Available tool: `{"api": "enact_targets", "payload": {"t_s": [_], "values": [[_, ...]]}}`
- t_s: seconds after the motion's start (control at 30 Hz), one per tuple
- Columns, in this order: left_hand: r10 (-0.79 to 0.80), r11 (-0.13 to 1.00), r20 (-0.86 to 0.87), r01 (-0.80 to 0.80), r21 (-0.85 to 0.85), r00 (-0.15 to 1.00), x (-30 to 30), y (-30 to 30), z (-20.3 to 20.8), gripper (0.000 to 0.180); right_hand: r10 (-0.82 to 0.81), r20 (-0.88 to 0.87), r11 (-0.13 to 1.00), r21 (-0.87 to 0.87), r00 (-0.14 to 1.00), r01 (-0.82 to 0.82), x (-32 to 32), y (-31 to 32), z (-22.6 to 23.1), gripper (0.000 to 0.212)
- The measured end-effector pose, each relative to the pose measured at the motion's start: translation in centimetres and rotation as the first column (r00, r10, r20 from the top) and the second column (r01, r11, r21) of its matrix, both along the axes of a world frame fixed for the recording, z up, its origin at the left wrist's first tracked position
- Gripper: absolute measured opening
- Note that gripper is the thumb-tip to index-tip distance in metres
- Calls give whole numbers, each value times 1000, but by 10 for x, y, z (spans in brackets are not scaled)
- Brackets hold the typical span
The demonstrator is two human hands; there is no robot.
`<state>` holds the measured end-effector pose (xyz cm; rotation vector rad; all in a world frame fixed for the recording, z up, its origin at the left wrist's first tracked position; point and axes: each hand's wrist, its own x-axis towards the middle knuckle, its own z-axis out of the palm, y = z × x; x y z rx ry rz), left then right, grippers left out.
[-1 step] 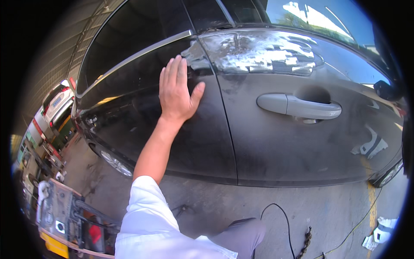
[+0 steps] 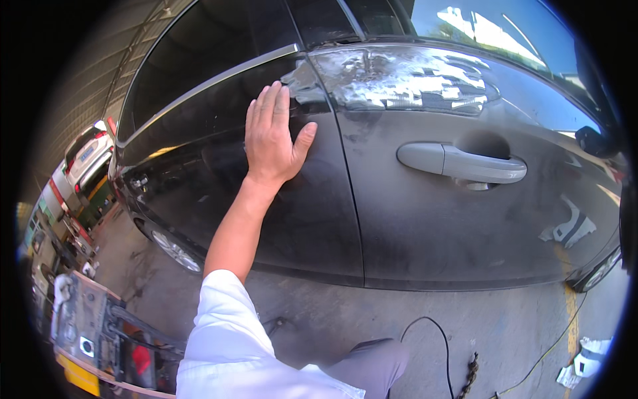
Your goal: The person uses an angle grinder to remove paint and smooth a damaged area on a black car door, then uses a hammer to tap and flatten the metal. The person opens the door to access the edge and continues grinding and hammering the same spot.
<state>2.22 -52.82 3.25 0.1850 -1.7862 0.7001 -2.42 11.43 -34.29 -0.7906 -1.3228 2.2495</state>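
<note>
My left hand lies palm down on the dark rear door of a car, fingers together and pointing up, thumb spread out to the right. It holds nothing. Just beyond the fingertips is a dull grey patch by the seam between the doors. Right of the seam, the front door has a dusty surface and a grey handle. Above that handle stretches a bare, shiny, uneven sanded area. My right hand is out of view.
At lower left stands a cart with a yellow panel and several parts. A black cable and a chain lie on the concrete floor. White scraps are at lower right. Behind, a white car is raised.
My left hand stays on the rear door in nearly the same place and pose. The view has shifted only slightly.
</note>
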Motion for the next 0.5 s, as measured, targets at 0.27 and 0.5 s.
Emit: {"api": "enact_targets", "payload": {"t_s": [0.27,0.5], "values": [[-171,982,276,187,-30,946,34,7,3,67,45,-64,999,25,997,-44,-18,-25,17,44],[0,999,54,2,-37,999,24,-6,18,67,62,-79,998,22,995,-60,-15,-29,12,47]]}}
